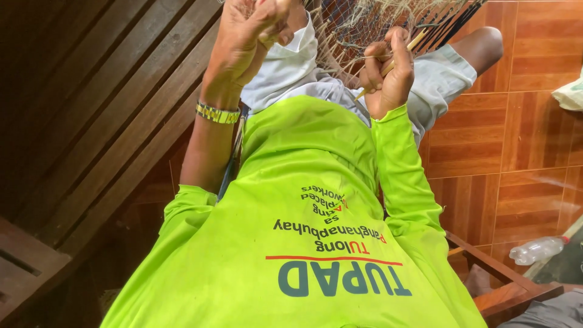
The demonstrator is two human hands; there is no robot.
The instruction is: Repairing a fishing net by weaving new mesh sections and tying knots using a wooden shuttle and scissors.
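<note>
Hands raised over the lap, working pale fishing net [364, 27].
Head view: left hand [246, 36], wrist in a metal watchband [217, 113], pinches net strands near the top edge; right hand [388, 73] is clenched around a thin yellowish netting needle [395, 61]. Wooden bench slats [91, 103] close on the left; tiled floor [522, 133] opens to the right, plastic bottle [537, 249] well apart.

Plastic bottle [538, 249] — perhaps empty — floor tiles [486, 152]

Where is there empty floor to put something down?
Bare tiled floor lies to the right, bordered by the knee above, the white bag and the plastic bottle below. It is crowded up top, where the left hand and right hand work the net.
</note>
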